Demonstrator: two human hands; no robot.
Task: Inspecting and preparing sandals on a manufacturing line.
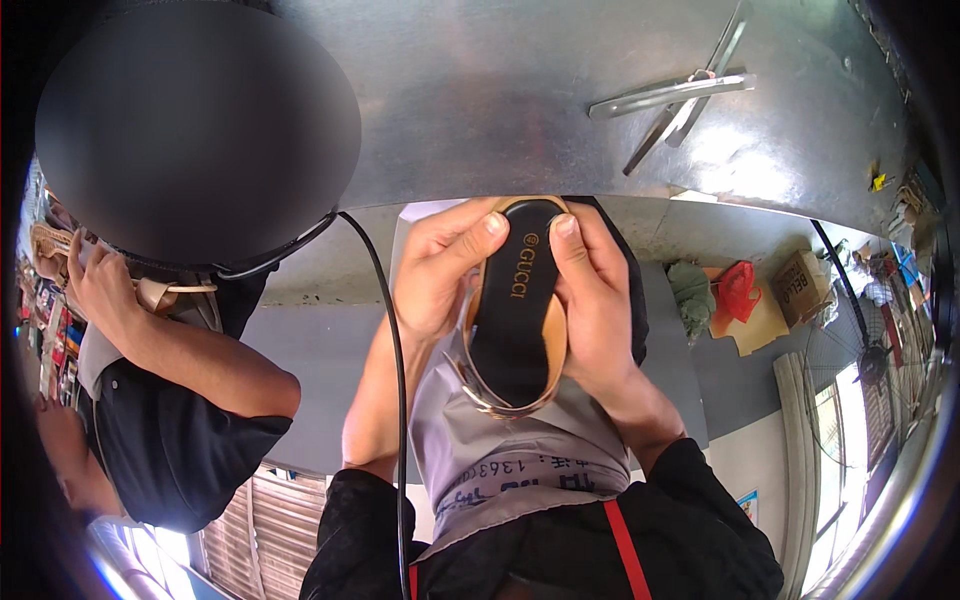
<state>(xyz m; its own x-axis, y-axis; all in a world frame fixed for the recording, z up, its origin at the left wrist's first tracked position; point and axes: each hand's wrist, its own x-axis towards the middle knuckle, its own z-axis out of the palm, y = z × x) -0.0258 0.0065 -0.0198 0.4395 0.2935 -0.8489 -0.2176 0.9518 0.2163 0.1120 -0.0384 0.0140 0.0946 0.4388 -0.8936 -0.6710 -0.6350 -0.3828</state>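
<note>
In the head view, a black-and-tan open sandal with a shiny gold-toned band (513, 325) is held upright before the person's grey apron (520, 440). The left hand (437, 265) is clamped on the sandal's left edge, the right hand (592, 290) on its right, thumbs at the far end. Beyond the sandal lies a grey metal tabletop (480, 120); beyond and right of it, crossed silvery metal strips (690, 95). The sandal looks light, its sole fairly stiff, the band smooth and easily scuffed; the sole's edges seem the safest hold.
</note>
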